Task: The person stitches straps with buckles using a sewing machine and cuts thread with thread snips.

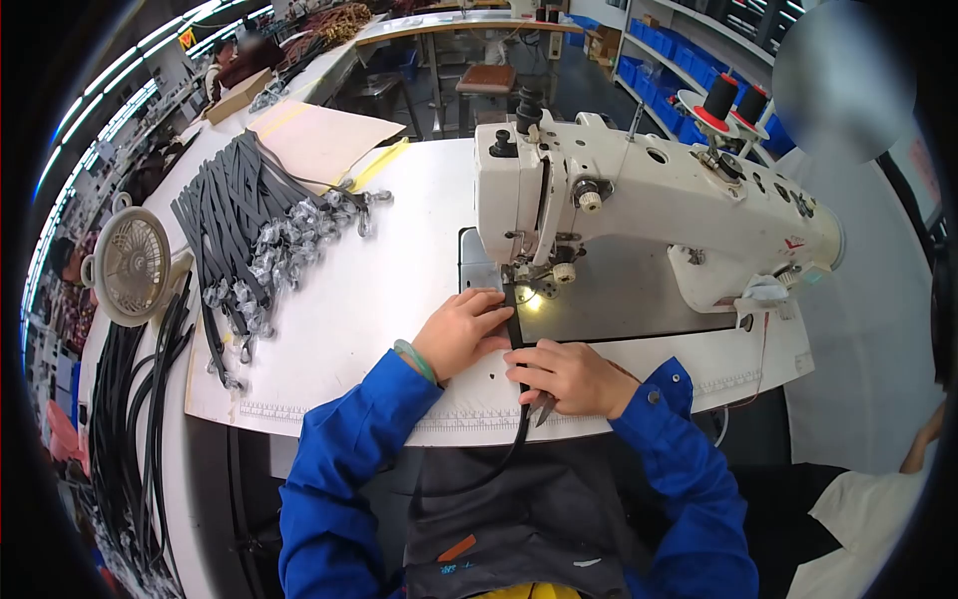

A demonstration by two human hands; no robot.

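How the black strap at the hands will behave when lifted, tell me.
The black strap is probably floppy, since it droops in a curve past the edge of the white table. It looks narrow, so it is likely light.

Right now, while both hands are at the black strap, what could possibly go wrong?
The left hand lies close to the stitching area of the sewing machine, so a fingertip might get caught. The right hand also holds what look like metal snips, which could nick the black strap. The strap's tail hangs over the table edge and might tug the stitching off line.
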